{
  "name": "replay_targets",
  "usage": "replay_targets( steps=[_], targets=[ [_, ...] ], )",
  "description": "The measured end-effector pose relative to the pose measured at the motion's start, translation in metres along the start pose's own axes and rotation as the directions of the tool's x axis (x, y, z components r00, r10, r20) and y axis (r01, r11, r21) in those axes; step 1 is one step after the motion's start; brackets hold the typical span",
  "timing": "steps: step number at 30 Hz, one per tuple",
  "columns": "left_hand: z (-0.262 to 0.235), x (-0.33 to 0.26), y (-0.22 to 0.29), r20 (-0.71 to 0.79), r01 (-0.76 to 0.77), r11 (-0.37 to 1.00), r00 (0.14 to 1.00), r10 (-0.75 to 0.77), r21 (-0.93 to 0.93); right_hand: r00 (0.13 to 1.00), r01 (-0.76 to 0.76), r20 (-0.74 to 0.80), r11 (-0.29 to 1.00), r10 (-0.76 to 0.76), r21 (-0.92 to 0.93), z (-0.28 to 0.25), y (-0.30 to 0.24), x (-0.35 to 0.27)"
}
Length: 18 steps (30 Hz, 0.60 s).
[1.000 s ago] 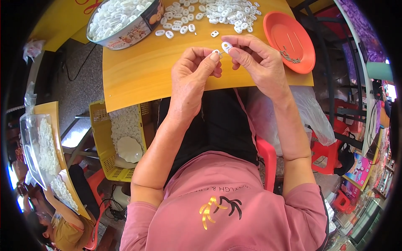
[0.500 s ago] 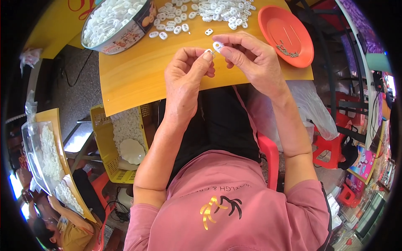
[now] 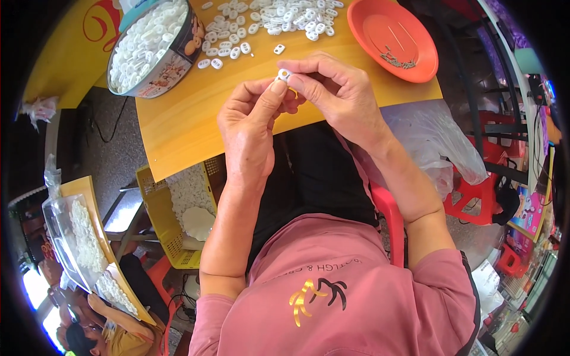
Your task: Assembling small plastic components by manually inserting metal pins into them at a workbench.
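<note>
Yellow-brown wood makes up the tabletop (image 3: 196, 113), where the seated person works with both hands raised over its near edge. At the very tips, the right hand's (image 3: 339, 95) thumb and forefinger pinch a small white piece (image 3: 284, 74), a rounded oval, glossy, with a dark-looking hole facing up. The left hand (image 3: 249, 124) meets it just beside, thumb upright and pressed in, its fingers closed on a second bit of white (image 3: 276, 79), mostly hidden. Both wrists angle inward, the forearms spread back toward the elbows in a wide V. Beyond the fingertips lies one loose piece (image 3: 279, 49), and farther off a scatter of similar white ovals (image 3: 291, 19). A round tin (image 3: 163, 84) heaped with more stands to the left; to the right, an orange-red dish (image 3: 371, 26) holds two thin sticks (image 3: 403, 39) and small metal bits (image 3: 393, 59).
</note>
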<state>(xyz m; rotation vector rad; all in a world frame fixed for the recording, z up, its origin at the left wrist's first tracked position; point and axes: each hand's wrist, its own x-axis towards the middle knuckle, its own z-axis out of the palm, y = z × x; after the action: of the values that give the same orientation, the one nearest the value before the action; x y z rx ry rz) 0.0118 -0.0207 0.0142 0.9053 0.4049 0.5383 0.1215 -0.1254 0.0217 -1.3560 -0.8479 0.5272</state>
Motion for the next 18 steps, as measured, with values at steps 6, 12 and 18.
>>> replay_targets(
  steps=[6, 12, 18],
  targets=[
    [-0.008, -0.001, -0.003, 0.003, 0.046, 0.997, 0.999, -0.046, 0.057, 0.999, -0.046, 0.014, 0.996, 0.045, 0.072, -0.002, 0.01, -0.004],
    [-0.019, -0.005, -0.008, 0.123, -0.169, 0.96, 0.982, 0.144, 0.222, 0.979, -0.19, 0.152, 0.883, 0.137, 0.429, -0.005, 0.0, -0.004],
    [-0.013, -0.014, -0.003, 0.258, -0.209, 0.963, 0.953, 0.161, 0.17, 0.914, -0.405, 0.313, 0.621, 0.258, 0.671, 0.011, -0.008, -0.009]
  ],
)
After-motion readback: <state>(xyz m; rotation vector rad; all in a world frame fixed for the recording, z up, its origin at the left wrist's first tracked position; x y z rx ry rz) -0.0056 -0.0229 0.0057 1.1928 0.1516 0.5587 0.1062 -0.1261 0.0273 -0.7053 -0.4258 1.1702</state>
